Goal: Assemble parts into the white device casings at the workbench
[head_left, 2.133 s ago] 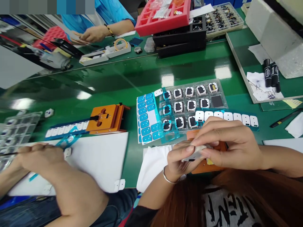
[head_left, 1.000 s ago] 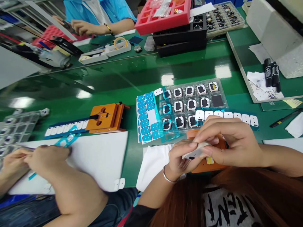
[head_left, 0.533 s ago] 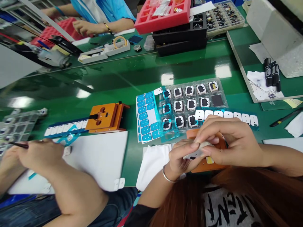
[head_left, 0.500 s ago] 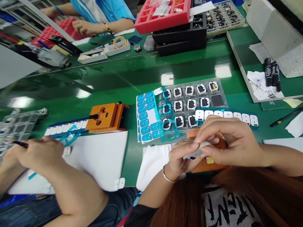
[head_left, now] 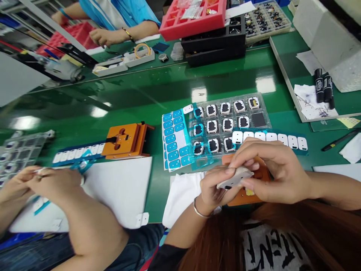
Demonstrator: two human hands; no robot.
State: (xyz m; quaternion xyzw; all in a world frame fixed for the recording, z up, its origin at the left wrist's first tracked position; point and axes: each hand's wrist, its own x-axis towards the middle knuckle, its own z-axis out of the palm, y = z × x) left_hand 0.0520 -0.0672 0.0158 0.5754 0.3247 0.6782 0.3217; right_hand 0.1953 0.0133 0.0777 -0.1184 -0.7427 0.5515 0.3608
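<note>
A small white housing [head_left: 234, 178] with dark openings is held between both my hands. My left hand [head_left: 216, 184] wraps its fingers and thumb round its left side. My right hand [head_left: 272, 169] pinches its right edge between thumb and fingers. Under my right hand lies an orange fixture [head_left: 245, 198], partly hidden. Just beyond my hands is a clear tray [head_left: 265, 101] of white-framed parts with dark centres. A row of white plates [head_left: 271, 137] on a blue strip overlaps its near edge. Left of the tray is a sheet of blue stickers [head_left: 170, 139].
A white cloth [head_left: 180, 195] lies left of my left hand. Further left, a co-worker's hands [head_left: 42, 180] work over a white board [head_left: 121, 188], near another orange fixture [head_left: 124, 139]. Black boxes [head_left: 214, 45] stand at the back; markers [head_left: 323, 86] lie right.
The white housing has tilted slightly, showing more of its flat face, and my hands have shifted a little left. The co-worker's hands at the left have moved together.
</note>
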